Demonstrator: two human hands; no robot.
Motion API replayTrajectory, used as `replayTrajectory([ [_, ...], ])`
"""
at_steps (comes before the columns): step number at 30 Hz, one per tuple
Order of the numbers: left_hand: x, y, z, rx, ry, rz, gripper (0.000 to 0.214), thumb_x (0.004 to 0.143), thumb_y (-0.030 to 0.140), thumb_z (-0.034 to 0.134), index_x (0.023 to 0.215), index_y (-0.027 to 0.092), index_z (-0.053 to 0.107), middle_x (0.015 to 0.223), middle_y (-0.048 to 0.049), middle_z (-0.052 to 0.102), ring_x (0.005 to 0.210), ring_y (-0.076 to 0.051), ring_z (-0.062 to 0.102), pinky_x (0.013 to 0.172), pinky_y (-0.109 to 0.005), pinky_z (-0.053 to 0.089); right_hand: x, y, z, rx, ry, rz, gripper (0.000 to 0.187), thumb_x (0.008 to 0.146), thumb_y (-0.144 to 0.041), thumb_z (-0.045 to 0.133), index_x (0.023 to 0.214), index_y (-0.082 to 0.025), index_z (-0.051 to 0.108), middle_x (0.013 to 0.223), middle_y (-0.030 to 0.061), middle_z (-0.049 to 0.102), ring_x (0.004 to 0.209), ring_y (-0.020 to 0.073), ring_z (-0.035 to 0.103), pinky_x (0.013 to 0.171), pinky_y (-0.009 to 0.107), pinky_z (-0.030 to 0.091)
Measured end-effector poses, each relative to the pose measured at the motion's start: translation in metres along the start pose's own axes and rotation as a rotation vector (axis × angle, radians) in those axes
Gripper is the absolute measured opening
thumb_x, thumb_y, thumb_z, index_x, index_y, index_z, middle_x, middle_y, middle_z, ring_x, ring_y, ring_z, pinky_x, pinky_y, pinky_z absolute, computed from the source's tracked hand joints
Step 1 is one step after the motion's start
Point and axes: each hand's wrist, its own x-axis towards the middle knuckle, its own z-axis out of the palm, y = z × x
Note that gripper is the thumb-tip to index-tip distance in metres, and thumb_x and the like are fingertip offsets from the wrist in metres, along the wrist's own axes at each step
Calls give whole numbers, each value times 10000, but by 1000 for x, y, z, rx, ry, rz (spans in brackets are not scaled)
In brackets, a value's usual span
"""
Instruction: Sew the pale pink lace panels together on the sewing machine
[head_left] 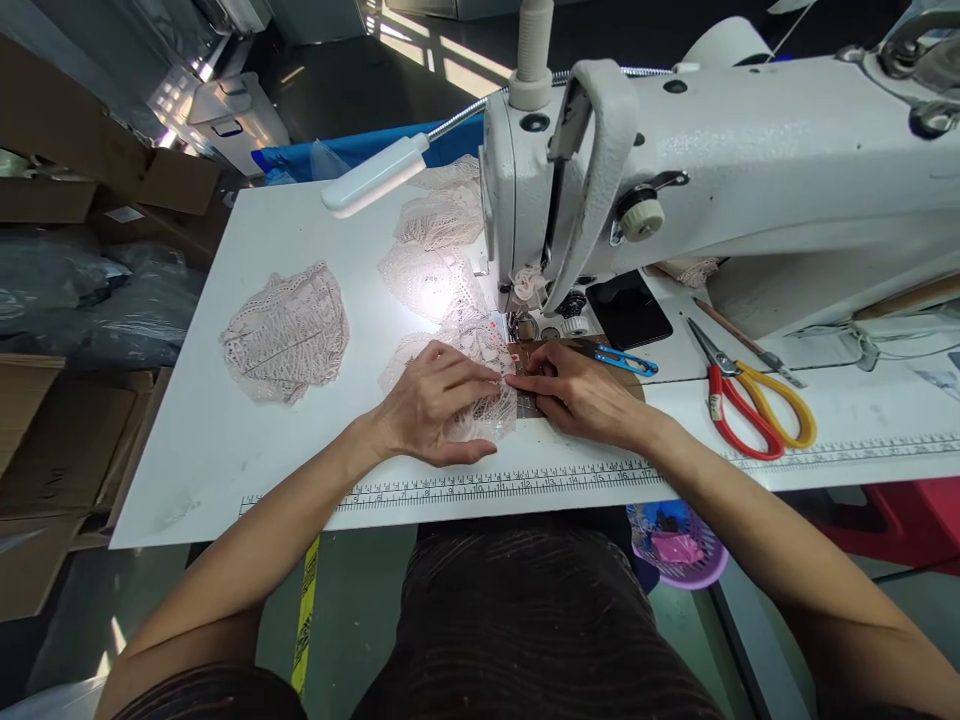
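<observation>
Pale pink lace fabric lies under the presser foot of a white sewing machine. My left hand rests flat on this lace, thumb spread away from the fingers. At the lace's right edge, close to the foot, my right hand has curled fingers, with the index fingertip and thumb pinching the edge. The two hands' fingertips nearly meet. More lace trails behind, towards the back of the table. Blue thread snips lie just beyond my right hand.
A separate lace piece lies left on the white table. Red-and-yellow-handled scissors, a screwdriver and a black phone are at right. A lamp hangs over the lace. A ruler strip runs along the front edge.
</observation>
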Motion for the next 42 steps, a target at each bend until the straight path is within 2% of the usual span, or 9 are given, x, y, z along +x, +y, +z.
replayTrajectory([
  [2,2,-2,-2,56,0,-67,617,905,687,442,1218,182,605,1213,-124,686,1004,-253,631,868,-433,430,0,0,1,6,8,4,361,910,-141,506,1184,-243,717,1074,106,554,1005,226,576,904,439,541],
  [6,3,-8,5,226,-83,-105,702,944,720,336,1328,161,519,1354,-151,599,1036,-276,583,841,-429,397,-1,1,2,8,25,3,353,921,-142,495,1178,-237,717,1073,106,550,993,215,581,907,430,545],
  [10,1,-6,11,284,-128,-140,638,961,686,365,1302,175,535,1376,-132,582,1027,-270,556,841,-419,391,-2,1,3,-4,25,-4,351,924,-142,498,1182,-239,714,1070,110,555,987,223,583,898,443,549],
  [18,0,-7,11,249,-103,-138,574,973,634,401,1302,187,548,1408,-116,569,1054,-276,547,827,-415,411,-1,2,4,-7,37,-2,334,918,-151,511,1155,-247,726,1055,106,565,971,226,583,882,437,550],
  [23,1,-9,13,246,-83,-140,630,974,637,393,1345,141,508,1411,-126,564,1041,-281,549,800,-418,411,0,1,4,-16,40,-6,335,923,-153,501,1157,-235,727,1055,103,557,971,216,579,881,411,543],
  [29,1,-12,16,230,-91,-146,630,973,630,397,1364,144,487,1451,-137,524,1064,-287,534,848,-438,421,0,-1,2,-15,42,-8,332,915,-145,504,1148,-228,725,1061,107,564,983,227,573,877,420,533],
  [34,3,-14,15,238,-83,-150,541,982,570,424,1332,170,526,1401,-118,576,1057,-300,545,847,-461,429,1,-3,2,-55,42,-19,331,911,-138,500,1153,-200,717,1037,114,573,949,230,567,845,409,529],
  [38,11,-20,12,179,-96,-92,475,986,473,482,1311,134,545,1383,-155,582,1166,-324,556,941,-509,443,2,-5,3,-94,19,-5,318,933,-159,485,1161,-191,705,1033,124,578,947,240,565,827,415,529],
  [42,19,-35,9,104,-125,-2,469,970,437,540,1314,119,544,1360,-177,592,1194,-322,579,984,-528,465,3,-7,4,-165,22,0,358,915,-133,489,1224,-174,666,1077,139,576,965,248,570,847,434,532],
])
